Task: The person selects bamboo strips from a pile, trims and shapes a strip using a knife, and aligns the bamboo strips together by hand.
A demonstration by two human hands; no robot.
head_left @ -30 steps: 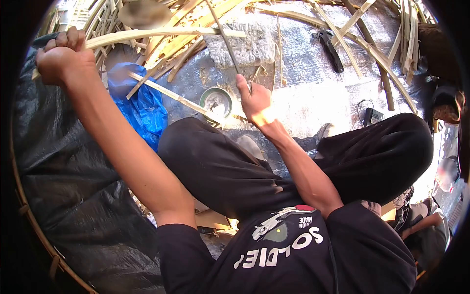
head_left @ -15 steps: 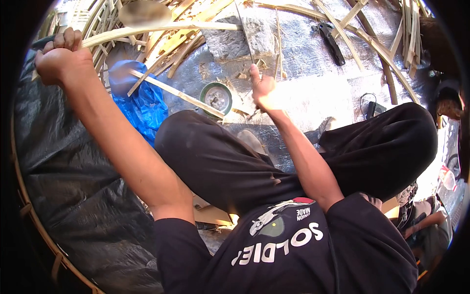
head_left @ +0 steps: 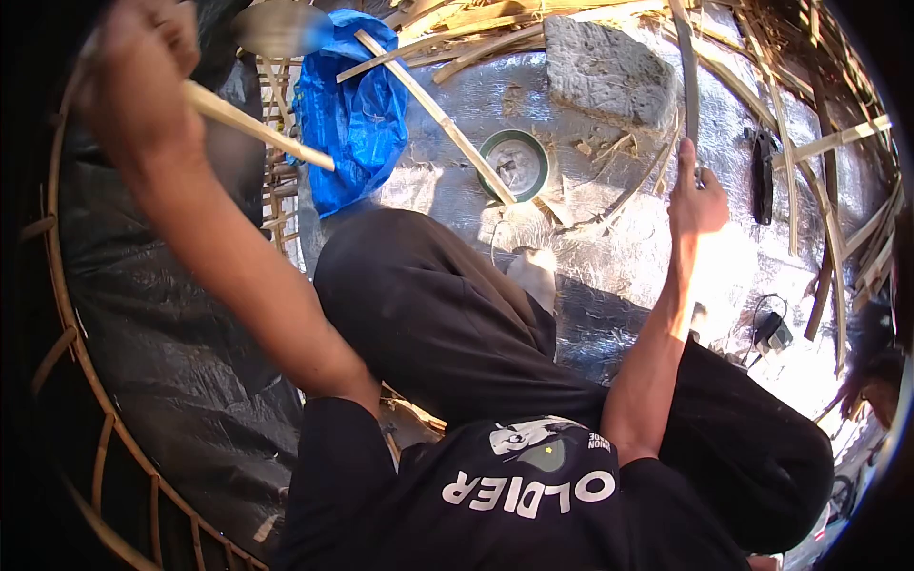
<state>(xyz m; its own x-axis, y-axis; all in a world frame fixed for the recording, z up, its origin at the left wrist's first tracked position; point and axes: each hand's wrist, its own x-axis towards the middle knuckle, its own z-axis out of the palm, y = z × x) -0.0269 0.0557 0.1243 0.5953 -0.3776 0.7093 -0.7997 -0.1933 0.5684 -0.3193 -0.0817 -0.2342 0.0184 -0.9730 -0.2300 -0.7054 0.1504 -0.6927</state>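
My left hand [head_left: 143,81], smeared by motion at the upper left, is closed round a pale split bamboo strip [head_left: 262,130]. The strip's free end points right, towards a crumpled blue plastic bag [head_left: 357,143]. On the other side, my right hand [head_left: 700,205] grips a long knife [head_left: 687,81] by its handle, which the fingers mostly hide. Its blade points away from me, just right of a rough grey stone block [head_left: 609,74]. Another pale strip [head_left: 433,109] lies from the bag to a green-rimmed bowl [head_left: 546,169].
Split strips [head_left: 476,33] are heaped at the back, with more strips [head_left: 838,143] at the right. A black tool-like object [head_left: 763,176] and a small corded black device [head_left: 771,331] lie on the silvery sheet [head_left: 609,314]. Black sheeting [head_left: 181,362] covers the left side.
The view has swung left. The bamboo strip has come off the stone block and sits further left in my left hand. The knife, still in my right hand, is now right of the stone.
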